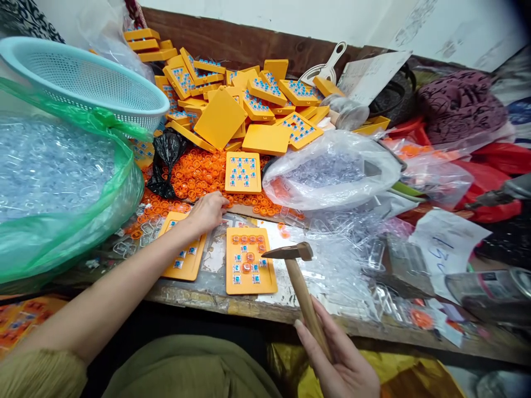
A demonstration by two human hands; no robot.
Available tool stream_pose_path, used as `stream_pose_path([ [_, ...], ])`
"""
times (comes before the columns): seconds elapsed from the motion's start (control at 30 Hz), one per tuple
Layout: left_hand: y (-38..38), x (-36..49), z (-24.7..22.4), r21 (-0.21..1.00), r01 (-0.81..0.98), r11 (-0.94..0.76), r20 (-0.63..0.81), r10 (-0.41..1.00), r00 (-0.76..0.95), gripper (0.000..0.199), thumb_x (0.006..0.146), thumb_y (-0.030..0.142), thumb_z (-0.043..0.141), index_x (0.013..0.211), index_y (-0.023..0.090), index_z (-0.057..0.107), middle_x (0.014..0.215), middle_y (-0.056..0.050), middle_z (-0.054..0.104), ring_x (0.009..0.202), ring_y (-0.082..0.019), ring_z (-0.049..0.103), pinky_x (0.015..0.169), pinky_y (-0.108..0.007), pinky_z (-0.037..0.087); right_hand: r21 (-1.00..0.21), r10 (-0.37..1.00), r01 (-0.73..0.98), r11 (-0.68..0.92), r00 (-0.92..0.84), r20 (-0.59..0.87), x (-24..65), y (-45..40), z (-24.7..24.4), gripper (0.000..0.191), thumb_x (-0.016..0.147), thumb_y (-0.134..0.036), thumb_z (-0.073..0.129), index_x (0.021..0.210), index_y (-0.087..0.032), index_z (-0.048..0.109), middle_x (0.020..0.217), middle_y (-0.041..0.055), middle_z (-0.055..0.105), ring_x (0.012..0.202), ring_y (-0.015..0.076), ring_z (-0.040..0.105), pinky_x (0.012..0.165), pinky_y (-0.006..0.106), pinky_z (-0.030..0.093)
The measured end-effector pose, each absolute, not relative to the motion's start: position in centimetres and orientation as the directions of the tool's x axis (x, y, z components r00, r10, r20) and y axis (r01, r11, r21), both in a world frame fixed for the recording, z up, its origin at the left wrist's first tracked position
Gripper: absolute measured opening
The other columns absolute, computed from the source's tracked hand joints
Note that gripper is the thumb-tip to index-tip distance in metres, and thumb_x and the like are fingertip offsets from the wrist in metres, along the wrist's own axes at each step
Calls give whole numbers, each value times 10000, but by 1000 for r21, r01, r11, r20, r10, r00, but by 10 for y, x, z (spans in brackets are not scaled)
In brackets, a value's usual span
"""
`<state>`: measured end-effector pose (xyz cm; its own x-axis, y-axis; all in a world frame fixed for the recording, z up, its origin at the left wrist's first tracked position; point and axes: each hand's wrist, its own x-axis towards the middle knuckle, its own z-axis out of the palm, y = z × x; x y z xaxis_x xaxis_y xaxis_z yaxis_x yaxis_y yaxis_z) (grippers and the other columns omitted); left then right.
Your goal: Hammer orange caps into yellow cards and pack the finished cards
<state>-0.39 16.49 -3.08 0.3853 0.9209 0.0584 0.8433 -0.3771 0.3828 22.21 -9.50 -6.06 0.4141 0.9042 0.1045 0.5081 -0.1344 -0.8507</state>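
My right hand is closed round the wooden handle of a hammer. The hammer's metal head hovers by the right edge of a yellow panel, which carries blue pieces and several orange rings. My left hand reaches to the near edge of a heap of small orange rings. Its fingers bend down among them, and their tips are hidden. Beneath my left forearm lies another yellow panel with blue pieces. A third such panel rests upright-facing on the ring heap.
Many yellow panels are piled at the back. A green bag of clear pieces and a blue basket stand at left. A white bag of clear pieces lies right of centre. A can lies at right.
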Motion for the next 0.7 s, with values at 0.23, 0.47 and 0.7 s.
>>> stream_pose_path([
  [0.23,72,0,-18,769,550,-325,85,905,416,159,764,125,628,887,161,723,864,-41,735,802,-165,670,752,-253,521,-752,933,655,75,220,285,227,-96,-57,469,796,-163,667,1237,-309,601,1170,-28,671,987,173,682,891,219,517],
  [0.47,36,5,-32,827,485,-283,80,914,398,152,788,83,599,867,117,724,828,-57,654,767,-150,631,723,-246,501,-688,931,680,255,20,364,213,-86,-51,524,838,-98,582,1316,-307,530,1145,-2,693,957,153,697,849,191,542],
  [0.7,40,3,-41,848,466,-251,56,918,392,145,808,127,596,858,141,731,816,-45,593,762,-147,604,710,-245,495,-612,891,704,361,-65,450,211,-82,-42,610,840,-10,527,1381,-281,452,1089,55,702,927,149,697,794,191,549],
])
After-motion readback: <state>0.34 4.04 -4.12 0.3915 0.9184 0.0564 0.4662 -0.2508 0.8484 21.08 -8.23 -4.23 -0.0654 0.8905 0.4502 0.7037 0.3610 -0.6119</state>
